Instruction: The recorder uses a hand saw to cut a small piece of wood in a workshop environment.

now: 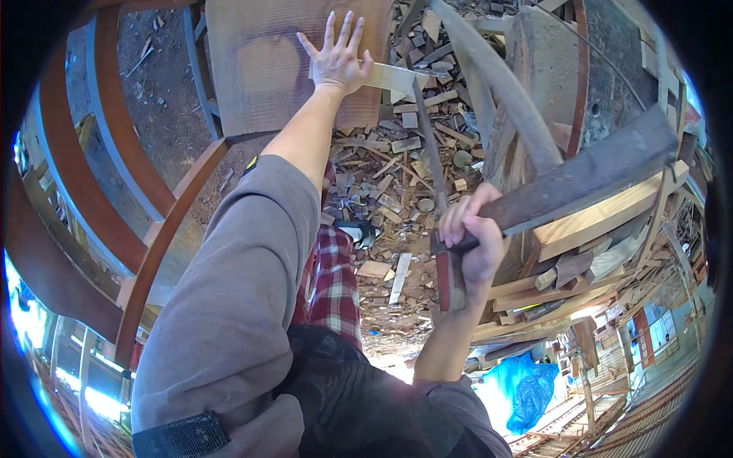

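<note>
My left hand (338,62) lies with spread fingers on a brown, finely grooved wooden board (252,65) at the top. It presses on a thin pale wooden strip (392,78) that runs crosswise beneath it and juts past the board's right edge. At the right, my right hand (475,237) is closed around the lower-left end of a long, broad, dark blade-like tool (588,169), which slants up to the right. A short dark red-brown piece (449,278) shows below those fingers; I cannot make out whether it is part of the tool.
Curved brown wooden frames (114,130) fill the left. Wood offcuts (405,168) litter the ground around my shoe (359,233). Stacked timber (580,214) and leaning planks crowd the right, beside a slanting grey pole (504,84). A blue plastic sheet (519,385) lies at lower right.
</note>
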Demonstrator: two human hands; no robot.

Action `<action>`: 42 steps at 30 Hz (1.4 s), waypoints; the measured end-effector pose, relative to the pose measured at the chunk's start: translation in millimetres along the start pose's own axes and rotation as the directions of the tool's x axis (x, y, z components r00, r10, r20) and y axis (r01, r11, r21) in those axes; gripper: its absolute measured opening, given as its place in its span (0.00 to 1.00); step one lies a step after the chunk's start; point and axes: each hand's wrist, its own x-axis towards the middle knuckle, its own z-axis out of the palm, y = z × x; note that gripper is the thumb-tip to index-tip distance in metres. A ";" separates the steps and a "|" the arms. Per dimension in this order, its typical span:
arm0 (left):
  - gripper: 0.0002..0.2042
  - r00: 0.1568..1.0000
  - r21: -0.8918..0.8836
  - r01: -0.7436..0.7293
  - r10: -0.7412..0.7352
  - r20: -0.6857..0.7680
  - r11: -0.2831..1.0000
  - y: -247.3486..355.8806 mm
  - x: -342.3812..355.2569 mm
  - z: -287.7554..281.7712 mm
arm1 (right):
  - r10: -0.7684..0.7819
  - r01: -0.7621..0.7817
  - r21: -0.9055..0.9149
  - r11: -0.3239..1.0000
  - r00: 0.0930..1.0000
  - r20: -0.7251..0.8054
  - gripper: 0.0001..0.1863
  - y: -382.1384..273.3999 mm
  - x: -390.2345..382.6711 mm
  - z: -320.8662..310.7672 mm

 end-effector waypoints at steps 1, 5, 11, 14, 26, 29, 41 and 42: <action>0.32 1.000 0.016 0.007 -0.008 0.012 1.000 -0.1 0.2 -1.1 | 0.003 -0.003 0.001 1.000 1.000 -0.014 0.06 -4.6 -0.8 6.1; 0.32 0.999 -0.035 0.043 -0.042 0.027 0.998 1.4 -0.5 -3.9 | 0.034 -0.037 -0.095 0.995 0.999 -0.028 0.06 -8.7 4.1 18.8; 0.34 0.989 0.028 0.133 -0.134 0.055 0.991 3.2 8.6 -0.2 | 0.107 -0.110 -0.122 0.986 0.994 -0.032 0.07 -26.0 20.7 12.9; 0.34 0.993 -0.115 0.120 -0.119 0.014 0.986 5.0 7.9 -0.3 | 0.121 -0.127 -0.190 0.974 0.992 -0.046 0.08 -23.9 0.9 9.3; 0.29 0.981 0.297 0.088 -0.133 0.138 0.951 6.6 8.0 -9.6 | 0.032 -0.041 -0.052 0.998 0.986 -0.166 0.13 -93.5 -129.1 36.1; 0.29 0.985 0.282 0.069 -0.109 0.131 0.957 11.0 4.9 -10.3 | -0.006 -0.003 -0.228 0.974 0.999 -0.038 0.11 -86.4 -137.3 12.9; 0.31 0.999 0.068 0.028 -0.025 -0.041 0.997 10.2 3.8 -14.1 | 0.137 -0.158 -0.195 0.968 0.984 -0.118 0.15 -96.8 -88.7 23.5; 0.31 0.999 0.064 0.024 -0.022 -0.028 0.998 9.8 -0.2 -15.5 | 0.144 -0.168 -0.192 0.967 0.981 -0.129 0.15 -98.5 -88.8 25.8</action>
